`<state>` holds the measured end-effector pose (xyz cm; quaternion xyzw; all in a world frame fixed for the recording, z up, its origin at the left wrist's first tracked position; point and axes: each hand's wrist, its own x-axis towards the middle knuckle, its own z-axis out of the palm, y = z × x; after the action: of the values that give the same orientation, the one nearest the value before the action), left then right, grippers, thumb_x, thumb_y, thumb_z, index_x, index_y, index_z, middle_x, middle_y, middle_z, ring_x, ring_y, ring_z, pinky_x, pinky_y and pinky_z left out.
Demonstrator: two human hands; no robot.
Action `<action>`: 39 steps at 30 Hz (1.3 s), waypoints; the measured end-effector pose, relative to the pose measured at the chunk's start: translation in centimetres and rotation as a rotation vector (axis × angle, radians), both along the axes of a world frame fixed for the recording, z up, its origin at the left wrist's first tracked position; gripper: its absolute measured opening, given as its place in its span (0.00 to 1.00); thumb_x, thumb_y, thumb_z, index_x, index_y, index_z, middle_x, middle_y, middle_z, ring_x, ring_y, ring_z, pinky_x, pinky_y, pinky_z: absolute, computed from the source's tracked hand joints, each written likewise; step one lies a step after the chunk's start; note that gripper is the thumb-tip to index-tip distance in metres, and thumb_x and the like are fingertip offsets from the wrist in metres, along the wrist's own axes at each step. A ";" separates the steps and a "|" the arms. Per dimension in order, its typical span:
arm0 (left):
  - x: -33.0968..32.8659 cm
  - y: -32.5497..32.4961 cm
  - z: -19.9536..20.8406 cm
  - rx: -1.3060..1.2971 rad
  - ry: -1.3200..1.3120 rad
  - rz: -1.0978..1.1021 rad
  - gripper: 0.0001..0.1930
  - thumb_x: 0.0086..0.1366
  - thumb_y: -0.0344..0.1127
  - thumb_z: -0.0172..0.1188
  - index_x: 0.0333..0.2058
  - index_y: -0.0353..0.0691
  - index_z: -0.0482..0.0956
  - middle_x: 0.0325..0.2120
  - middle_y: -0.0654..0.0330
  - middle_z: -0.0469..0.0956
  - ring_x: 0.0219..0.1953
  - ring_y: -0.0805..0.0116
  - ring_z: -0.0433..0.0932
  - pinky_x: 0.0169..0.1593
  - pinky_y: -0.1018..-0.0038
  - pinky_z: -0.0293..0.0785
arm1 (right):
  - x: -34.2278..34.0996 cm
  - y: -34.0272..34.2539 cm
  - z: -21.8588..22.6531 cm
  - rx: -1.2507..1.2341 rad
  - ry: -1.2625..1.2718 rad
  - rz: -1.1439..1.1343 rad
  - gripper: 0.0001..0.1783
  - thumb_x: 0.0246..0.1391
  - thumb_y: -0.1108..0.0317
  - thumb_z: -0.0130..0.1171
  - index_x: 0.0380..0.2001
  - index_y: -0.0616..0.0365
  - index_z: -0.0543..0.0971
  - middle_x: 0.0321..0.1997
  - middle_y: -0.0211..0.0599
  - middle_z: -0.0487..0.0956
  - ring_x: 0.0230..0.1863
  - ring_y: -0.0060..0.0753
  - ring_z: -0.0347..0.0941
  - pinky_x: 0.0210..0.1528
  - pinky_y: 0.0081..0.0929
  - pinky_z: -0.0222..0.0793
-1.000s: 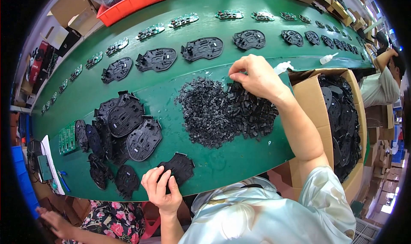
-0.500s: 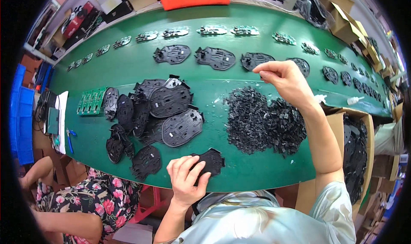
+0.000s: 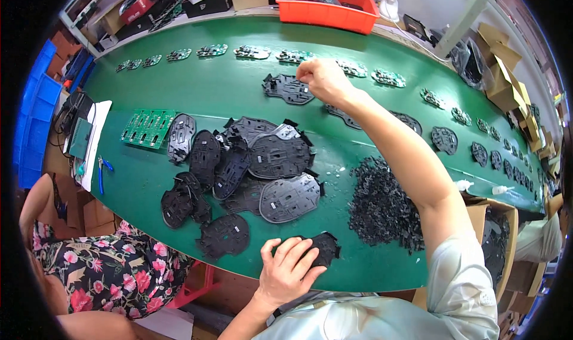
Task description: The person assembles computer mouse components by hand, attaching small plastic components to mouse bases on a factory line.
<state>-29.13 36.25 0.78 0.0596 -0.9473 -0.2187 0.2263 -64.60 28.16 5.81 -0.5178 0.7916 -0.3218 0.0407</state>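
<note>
My left hand (image 3: 289, 272) rests at the table's near edge, its bent fingers gripping a black plastic shell (image 3: 325, 250) shaped like a mouse base. Far out over the table reaches my right hand (image 3: 325, 79), its fingers pinched together. Whatever the pinch holds is hidden. Beside those fingertips lies the leftmost shell (image 3: 284, 89) of a spaced row. Behind that row runs a line of green circuit boards (image 3: 252, 52). Left of centre, more black shells (image 3: 289, 198) lie in an overlapping heap. Under my right forearm is a pile of small black plastic parts (image 3: 382, 205), partly covered.
A green board panel (image 3: 148, 128) and blue-handled pliers (image 3: 101, 174) lie at the left. A red bin (image 3: 325, 10) stands at the back. At the right are a cardboard box (image 3: 507, 238) and small white bottles (image 3: 501, 190). Another person in a floral garment (image 3: 113, 268) sits at the left.
My right hand has moved left along the row to the leftmost shell. The whole view has shifted, so the table's contents appear farther right. My left hand stays on the same shell.
</note>
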 end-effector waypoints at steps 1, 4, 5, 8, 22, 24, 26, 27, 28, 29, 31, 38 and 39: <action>0.0 0.0 0.1 0.011 -0.007 0.005 0.19 0.48 0.46 0.69 0.37 0.44 0.81 0.43 0.63 0.77 0.47 0.63 0.72 0.55 0.58 0.56 | -0.4 -1.0 -0.4 -0.002 0.026 0.007 0.08 0.44 0.75 0.55 0.28 0.58 0.83 0.30 0.47 0.81 0.36 0.48 0.79 0.42 0.38 0.73; 0.1 -0.1 0.2 0.018 -0.015 0.010 0.19 0.48 0.46 0.69 0.37 0.44 0.81 0.43 0.63 0.77 0.48 0.63 0.72 0.55 0.58 0.56 | -1.0 -3.3 -1.4 0.018 0.139 -0.018 0.08 0.41 0.74 0.56 0.25 0.54 0.84 0.31 0.44 0.82 0.37 0.45 0.79 0.42 0.38 0.73; 0.0 -0.1 0.2 0.030 -0.012 0.007 0.18 0.48 0.46 0.69 0.37 0.44 0.81 0.43 0.63 0.77 0.48 0.64 0.72 0.56 0.58 0.56 | -1.3 -3.6 -1.6 0.073 0.196 -0.051 0.08 0.40 0.74 0.57 0.24 0.51 0.84 0.31 0.43 0.82 0.38 0.45 0.79 0.42 0.38 0.73; 0.2 -0.2 0.2 0.036 -0.009 0.005 0.18 0.48 0.45 0.70 0.36 0.44 0.81 0.43 0.63 0.77 0.48 0.64 0.72 0.56 0.58 0.56 | -1.6 -4.4 -2.0 0.180 0.234 -0.099 0.07 0.40 0.71 0.59 0.24 0.47 0.85 0.33 0.40 0.82 0.40 0.43 0.78 0.42 0.38 0.73; 0.1 -0.1 0.3 0.019 -0.015 0.014 0.22 0.47 0.50 0.70 0.37 0.44 0.80 0.45 0.61 0.76 0.49 0.62 0.71 0.57 0.57 0.55 | -2.2 -4.1 -1.2 0.290 0.078 -0.229 0.05 0.39 0.64 0.67 0.24 0.48 0.84 0.32 0.41 0.83 0.39 0.43 0.80 0.46 0.38 0.71; 0.1 -0.1 0.6 0.033 -0.034 0.024 0.23 0.52 0.53 0.66 0.40 0.43 0.79 0.47 0.59 0.75 0.50 0.61 0.71 0.56 0.56 0.55 | -2.1 -4.2 -1.4 0.286 0.102 -0.232 0.04 0.41 0.65 0.64 0.23 0.49 0.83 0.31 0.42 0.83 0.39 0.44 0.80 0.47 0.39 0.70; -0.1 -0.2 0.8 0.027 -0.044 0.024 0.24 0.52 0.54 0.66 0.41 0.43 0.79 0.47 0.59 0.75 0.50 0.61 0.71 0.56 0.55 0.55 | -2.2 -4.4 -2.0 0.306 0.200 -0.273 0.05 0.43 0.69 0.58 0.22 0.53 0.83 0.30 0.45 0.82 0.40 0.46 0.79 0.47 0.38 0.71; -0.1 -0.2 0.8 0.025 -0.055 0.027 0.25 0.51 0.55 0.66 0.42 0.43 0.79 0.48 0.58 0.75 0.50 0.60 0.70 0.56 0.54 0.54 | -2.2 -4.3 -2.0 0.303 0.199 -0.274 0.05 0.43 0.69 0.58 0.22 0.53 0.83 0.30 0.45 0.82 0.40 0.46 0.79 0.47 0.38 0.71; -0.1 -0.2 0.8 0.021 -0.054 0.026 0.25 0.51 0.55 0.66 0.42 0.43 0.79 0.48 0.58 0.75 0.50 0.60 0.70 0.56 0.54 0.54 | -2.1 -4.2 -1.9 0.303 0.208 -0.267 0.06 0.43 0.69 0.57 0.22 0.54 0.83 0.31 0.47 0.82 0.41 0.47 0.79 0.47 0.39 0.71; -0.1 -0.2 0.8 0.006 -0.058 0.028 0.27 0.49 0.56 0.67 0.42 0.44 0.79 0.48 0.59 0.75 0.50 0.60 0.70 0.57 0.54 0.54 | -2.1 -4.1 -1.8 0.303 0.218 -0.262 0.07 0.43 0.70 0.55 0.23 0.55 0.83 0.31 0.49 0.82 0.41 0.48 0.79 0.48 0.40 0.71; -0.2 -0.1 0.7 -0.008 -0.064 0.027 0.28 0.46 0.57 0.68 0.41 0.44 0.80 0.48 0.59 0.75 0.50 0.60 0.70 0.57 0.54 0.53 | -2.1 -3.4 -1.0 0.278 0.155 -0.275 0.08 0.43 0.70 0.56 0.25 0.54 0.84 0.32 0.50 0.82 0.41 0.48 0.79 0.48 0.40 0.71; 0.1 -0.1 0.7 -0.019 -0.085 0.038 0.30 0.50 0.57 0.66 0.47 0.43 0.77 0.52 0.56 0.72 0.52 0.59 0.69 0.56 0.52 0.53 | 1.6 4.7 5.0 0.006 -0.048 -0.199 0.10 0.49 0.67 0.60 0.34 0.60 0.84 0.33 0.45 0.82 0.36 0.38 0.79 0.43 0.31 0.73; 0.3 -0.1 0.7 -0.014 -0.091 0.050 0.29 0.51 0.56 0.66 0.47 0.43 0.77 0.51 0.56 0.72 0.52 0.59 0.68 0.56 0.52 0.53 | 3.1 6.3 5.9 -0.020 -0.046 -0.177 0.10 0.49 0.67 0.61 0.33 0.61 0.83 0.32 0.44 0.82 0.36 0.38 0.78 0.43 0.30 0.72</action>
<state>-28.84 36.18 1.47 0.0916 -0.9564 -0.2034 0.1887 -61.52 34.43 11.71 -0.4387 0.8299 -0.3438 0.0250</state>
